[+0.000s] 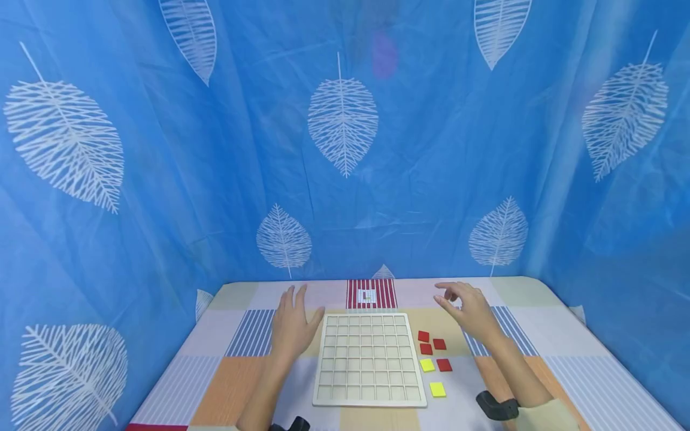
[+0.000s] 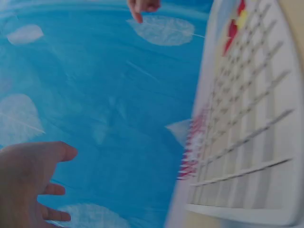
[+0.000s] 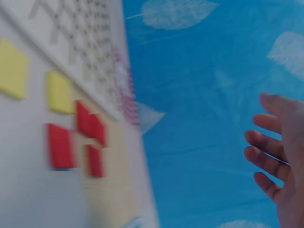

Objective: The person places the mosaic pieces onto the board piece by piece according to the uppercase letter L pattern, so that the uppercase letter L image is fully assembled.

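On a patchwork tablecloth (image 1: 229, 389), pale grid board (image 1: 368, 361) sitting between two empty hands.
Closest in, just off the board's right side, there's a yellow tile (image 1: 438, 389), then a second yellow tile (image 1: 427, 365) with a red tile (image 1: 444, 365) next to it, then three more red tiles (image 1: 426, 348) bunched together. Left hand (image 1: 293, 332) is by the far left corner, fingers loosely spread, holding nothing. Right hand (image 1: 477, 311) is past the reds, fingers a bit bent, thumb apart, nothing held either. Way back, a blue leaf-print curtain (image 1: 426, 197).
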Demonstrator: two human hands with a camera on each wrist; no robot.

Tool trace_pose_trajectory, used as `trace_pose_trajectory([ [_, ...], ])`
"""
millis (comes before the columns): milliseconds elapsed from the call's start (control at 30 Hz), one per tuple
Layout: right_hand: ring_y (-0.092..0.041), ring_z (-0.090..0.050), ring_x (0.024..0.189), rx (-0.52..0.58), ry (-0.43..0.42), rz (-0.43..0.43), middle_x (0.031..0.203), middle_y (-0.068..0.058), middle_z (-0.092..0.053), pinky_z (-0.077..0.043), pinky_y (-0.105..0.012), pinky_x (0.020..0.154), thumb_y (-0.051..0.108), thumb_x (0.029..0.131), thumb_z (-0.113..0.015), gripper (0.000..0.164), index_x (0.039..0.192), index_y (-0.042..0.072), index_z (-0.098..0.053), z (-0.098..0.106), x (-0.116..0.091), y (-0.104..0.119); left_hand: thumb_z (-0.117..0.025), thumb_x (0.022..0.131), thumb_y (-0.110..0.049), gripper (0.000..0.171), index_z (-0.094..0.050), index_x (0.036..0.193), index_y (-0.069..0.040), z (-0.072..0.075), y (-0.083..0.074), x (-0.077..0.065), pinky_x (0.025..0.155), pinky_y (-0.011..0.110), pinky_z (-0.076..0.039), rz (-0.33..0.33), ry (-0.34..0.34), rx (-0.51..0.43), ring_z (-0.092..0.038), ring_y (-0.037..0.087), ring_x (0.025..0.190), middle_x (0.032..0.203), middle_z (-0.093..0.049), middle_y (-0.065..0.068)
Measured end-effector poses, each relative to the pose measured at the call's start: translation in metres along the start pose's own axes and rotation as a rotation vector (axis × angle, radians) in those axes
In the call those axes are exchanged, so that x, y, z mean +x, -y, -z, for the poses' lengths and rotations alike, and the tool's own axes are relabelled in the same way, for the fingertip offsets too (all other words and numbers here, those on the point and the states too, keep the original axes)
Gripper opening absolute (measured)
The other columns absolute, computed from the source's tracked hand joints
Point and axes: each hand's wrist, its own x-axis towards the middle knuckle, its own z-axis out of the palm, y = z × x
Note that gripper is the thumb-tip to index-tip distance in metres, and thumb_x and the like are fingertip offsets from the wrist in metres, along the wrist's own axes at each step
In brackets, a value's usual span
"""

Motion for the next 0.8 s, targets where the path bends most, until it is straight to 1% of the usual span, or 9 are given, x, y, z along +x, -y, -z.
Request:
trace_pose_trajectory([
  [100, -0.008, -0.043, 0.055, 0.045, 0.083, -0.073, 0.063, 0.009, -0.048, -0.042, -0.024, 0.050, 0.023, 0.082, -0.071, 0.030, 0.108, 0.010, -0.066, -0.018, -0.012, -0.011, -0.061, 0.087, -0.034, 0.060, -0.043, 0.134, -0.001, -0.019, 0.006, -0.011, 0.098, 0.057, -0.034, -0.006, -0.006, -0.028, -0.038, 0.043, 0.123, 0.135, -0.040, 0.027],
  [167, -0.008, -0.037, 0.048, 0.083, 0.152, -0.144, 0.057, 0.008, -0.042, -0.034, -0.021, 0.040, 0.021, 0.081, -0.072, 0.030, 0.108, 0.009, -0.067, -0.030, -0.020, -0.017, -0.061, 0.087, -0.032, 0.058, -0.043, 0.133, 0.001, -0.031, 0.011, -0.018, 0.098, 0.055, -0.036, 0.001, 0.010, -0.062, -0.041, 0.042, 0.121, 0.133, -0.042, 0.026],
  [267, -0.010, -0.034, 0.043, 0.125, 0.231, -0.245, 0.053, 0.005, -0.038, -0.029, -0.021, 0.037, 0.018, 0.080, -0.073, 0.031, 0.108, 0.008, -0.067, -0.046, -0.029, -0.025, -0.061, 0.088, -0.029, 0.057, -0.043, 0.132, 0.001, -0.050, 0.018, -0.028, 0.097, 0.053, -0.038, 0.031, 0.048, -0.122, -0.044, 0.042, 0.119, 0.133, -0.043, 0.025],
  [400, -0.011, -0.032, 0.041, 0.164, 0.275, -0.347, 0.051, 0.002, -0.036, -0.026, -0.021, 0.036, 0.019, 0.079, -0.073, 0.029, 0.105, 0.008, -0.069, -0.061, -0.039, -0.034, -0.060, 0.089, -0.027, 0.056, -0.042, 0.134, 0.001, -0.072, 0.030, -0.039, 0.096, 0.053, -0.039, 0.054, 0.100, -0.201, -0.044, 0.042, 0.120, 0.134, -0.042, 0.025],
  [500, -0.010, -0.031, 0.041, 0.195, 0.288, -0.378, 0.050, 0.002, -0.037, -0.025, -0.020, 0.036, 0.021, 0.079, -0.074, 0.028, 0.103, 0.008, -0.070, -0.067, -0.042, -0.038, -0.059, 0.089, -0.026, 0.056, -0.041, 0.135, 0.001, -0.083, 0.037, -0.046, 0.098, 0.053, -0.036, 0.065, 0.140, -0.246, -0.042, 0.041, 0.122, 0.135, -0.042, 0.024],
  [567, -0.009, -0.030, 0.041, 0.202, 0.294, -0.371, 0.048, 0.003, -0.036, -0.023, -0.019, 0.037, 0.022, 0.078, -0.074, 0.028, 0.102, 0.008, -0.070, -0.070, -0.044, -0.041, -0.058, 0.089, -0.026, 0.057, -0.040, 0.135, 0.001, -0.088, 0.041, -0.050, 0.100, 0.051, -0.035, 0.074, 0.168, -0.254, -0.041, 0.039, 0.123, 0.135, -0.043, 0.022],
  [600, -0.009, -0.030, 0.041, 0.201, 0.296, -0.356, 0.049, 0.003, -0.037, -0.023, -0.019, 0.037, 0.022, 0.077, -0.075, 0.029, 0.101, 0.007, -0.070, -0.071, -0.044, -0.042, -0.058, 0.088, -0.026, 0.057, -0.040, 0.135, 0.002, -0.090, 0.042, -0.051, 0.101, 0.050, -0.034, 0.071, 0.178, -0.254, -0.041, 0.039, 0.124, 0.135, -0.043, 0.022],
  [667, -0.009, -0.030, 0.041, 0.197, 0.306, -0.352, 0.048, 0.004, -0.037, -0.022, -0.019, 0.038, 0.024, 0.076, -0.075, 0.029, 0.100, 0.007, -0.071, -0.072, -0.044, -0.043, -0.058, 0.088, -0.027, 0.059, -0.040, 0.135, 0.003, -0.092, 0.044, -0.053, 0.101, 0.049, -0.034, 0.066, 0.194, -0.245, -0.042, 0.038, 0.123, 0.134, -0.044, 0.022],
  [800, -0.010, -0.032, 0.045, 0.183, 0.339, -0.340, 0.051, 0.003, -0.038, -0.024, -0.019, 0.040, 0.025, 0.076, -0.076, 0.028, 0.099, 0.009, -0.072, -0.074, -0.042, -0.045, -0.059, 0.087, -0.028, 0.061, -0.039, 0.135, 0.004, -0.093, 0.046, -0.054, 0.101, 0.050, -0.034, 0.054, 0.206, -0.228, -0.042, 0.038, 0.123, 0.134, -0.045, 0.022],
])
